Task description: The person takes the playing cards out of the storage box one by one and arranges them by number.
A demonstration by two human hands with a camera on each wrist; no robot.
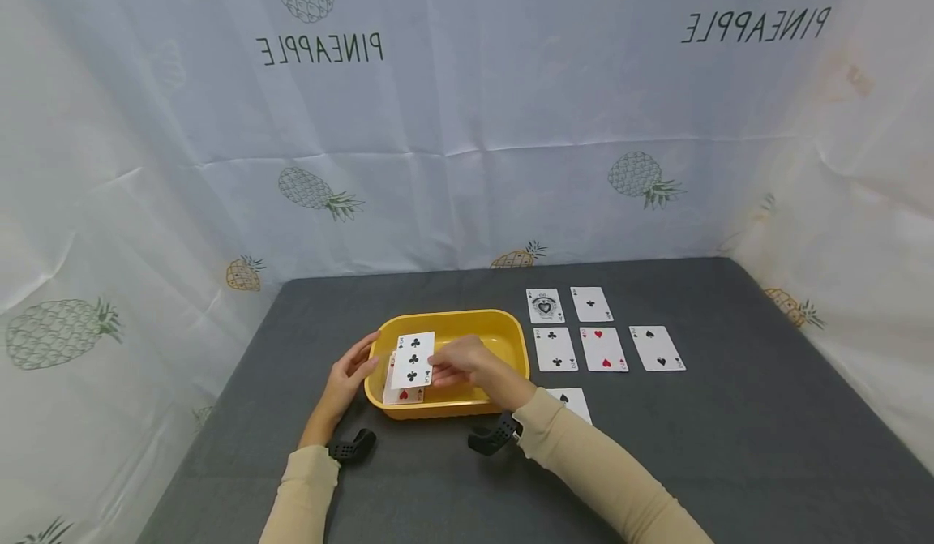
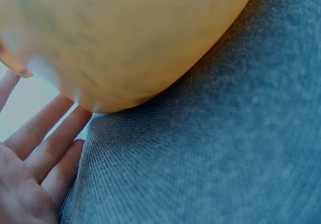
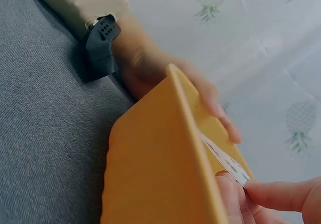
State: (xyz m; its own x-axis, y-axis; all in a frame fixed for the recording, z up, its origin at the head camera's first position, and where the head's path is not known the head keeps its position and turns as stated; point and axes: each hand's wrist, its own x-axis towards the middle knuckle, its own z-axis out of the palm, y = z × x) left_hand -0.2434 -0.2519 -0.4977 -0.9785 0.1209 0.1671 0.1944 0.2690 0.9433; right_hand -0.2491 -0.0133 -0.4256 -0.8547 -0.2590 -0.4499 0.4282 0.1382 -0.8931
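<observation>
In the head view, my right hand (image 1: 465,359) pinches a three of clubs playing card (image 1: 413,349) by its right edge, above a yellow tray (image 1: 438,320). The right wrist view shows this card (image 3: 228,161) edge-on between thumb and fingers. Under it in the tray lies a card with red hearts (image 1: 404,396), mostly covered. My left hand (image 1: 350,374) holds the tray's left end, thumb over the rim. From the left wrist view, its long fingers (image 2: 52,143) lie against the outer wall, extended and slightly spread.
Face-up cards lie right of the tray: an ornate-emblem card (image 1: 545,306), ace of clubs (image 1: 591,305), two of clubs (image 1: 555,349), two of hearts (image 1: 603,349) and two of spades (image 1: 657,348). My right forearm partly covers another card (image 1: 574,402). Pineapple-print curtains (image 1: 467,203) surround the grey table (image 1: 730,430).
</observation>
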